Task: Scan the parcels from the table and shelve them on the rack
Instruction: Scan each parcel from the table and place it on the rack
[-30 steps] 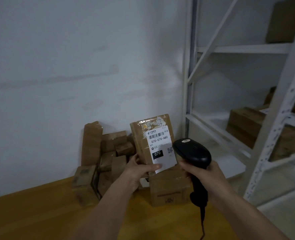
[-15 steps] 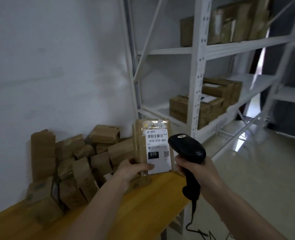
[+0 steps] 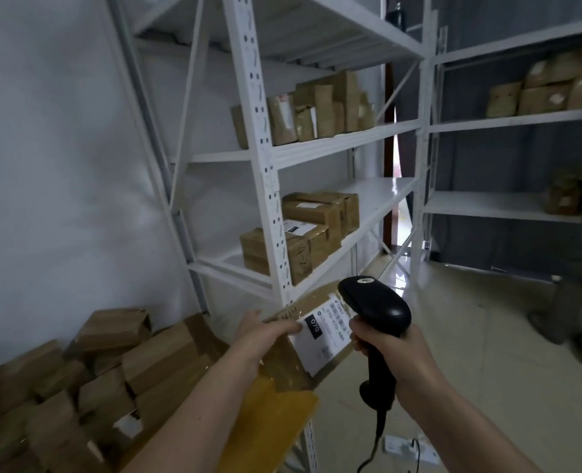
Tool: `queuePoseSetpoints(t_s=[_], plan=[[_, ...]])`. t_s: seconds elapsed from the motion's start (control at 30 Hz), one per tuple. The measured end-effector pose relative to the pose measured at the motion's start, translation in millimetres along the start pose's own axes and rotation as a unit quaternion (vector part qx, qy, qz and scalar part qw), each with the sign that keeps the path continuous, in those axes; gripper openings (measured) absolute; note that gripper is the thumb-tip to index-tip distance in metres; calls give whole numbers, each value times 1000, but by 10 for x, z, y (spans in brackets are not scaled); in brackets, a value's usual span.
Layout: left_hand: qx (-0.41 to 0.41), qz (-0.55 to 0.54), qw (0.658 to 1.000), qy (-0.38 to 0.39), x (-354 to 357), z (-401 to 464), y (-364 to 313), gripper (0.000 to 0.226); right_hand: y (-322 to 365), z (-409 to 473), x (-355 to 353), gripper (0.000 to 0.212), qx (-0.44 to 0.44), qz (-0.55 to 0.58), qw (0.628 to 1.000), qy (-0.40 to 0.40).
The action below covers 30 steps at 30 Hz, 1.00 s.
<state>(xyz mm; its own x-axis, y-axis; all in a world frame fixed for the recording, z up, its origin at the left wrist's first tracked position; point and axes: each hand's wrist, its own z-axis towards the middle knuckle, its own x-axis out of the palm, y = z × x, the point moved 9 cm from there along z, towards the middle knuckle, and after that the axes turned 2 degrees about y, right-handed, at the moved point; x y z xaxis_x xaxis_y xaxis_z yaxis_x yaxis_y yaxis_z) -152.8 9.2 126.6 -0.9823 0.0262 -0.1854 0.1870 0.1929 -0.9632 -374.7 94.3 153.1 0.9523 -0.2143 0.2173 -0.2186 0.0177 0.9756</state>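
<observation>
Since half a second ago: parcel turned from upright, label facing the camera, to lying nearly flat and tilted, label upward; the view has swung right, bringing more of the rack into frame.

Head view, items:
- Left hand: grips the parcel at its left edge, thumb curled over the top face beside the white label, remaining fingers hidden underneath.
- Parcel: brown, taped, label reading 070; held in the air above the corner of the table, in front of the rack's front upright, just left of the scanner.
- Right hand: fingers wrapped round the handle of the black scanner; scanner head overlaps the parcel's right end, whether touching cannot be told. Cable hangs from the handle to the floor.
- Loose parcels: piled on the table against the wall, lower left.
- Rack: white; shelved boxes on the lower shelf, more upright on the shelf above.
- Second rack, right: further boxes.
- Another person's legs, far right edge.
</observation>
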Motion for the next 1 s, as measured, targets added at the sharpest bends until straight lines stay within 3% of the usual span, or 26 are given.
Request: queuePoseSetpoints(t_s=[0.3,0.57,0.83,1.0], plan=[[68,24,997,-41,1274,614,-739,57,447,810,-1148,15,-15,13,999,-31],[127,20,984,-122,2177,1148,-1534,55,1062,1677,-1996,15,-47,17,999,-18],[151,116,961,-202,2688,1670,-2088,55,1226,2479,-2380,21,-49,23,999,3],[134,149,960,-197,3162,2221,-2022,56,1105,3007,-2555,24,-42,37,998,10]])
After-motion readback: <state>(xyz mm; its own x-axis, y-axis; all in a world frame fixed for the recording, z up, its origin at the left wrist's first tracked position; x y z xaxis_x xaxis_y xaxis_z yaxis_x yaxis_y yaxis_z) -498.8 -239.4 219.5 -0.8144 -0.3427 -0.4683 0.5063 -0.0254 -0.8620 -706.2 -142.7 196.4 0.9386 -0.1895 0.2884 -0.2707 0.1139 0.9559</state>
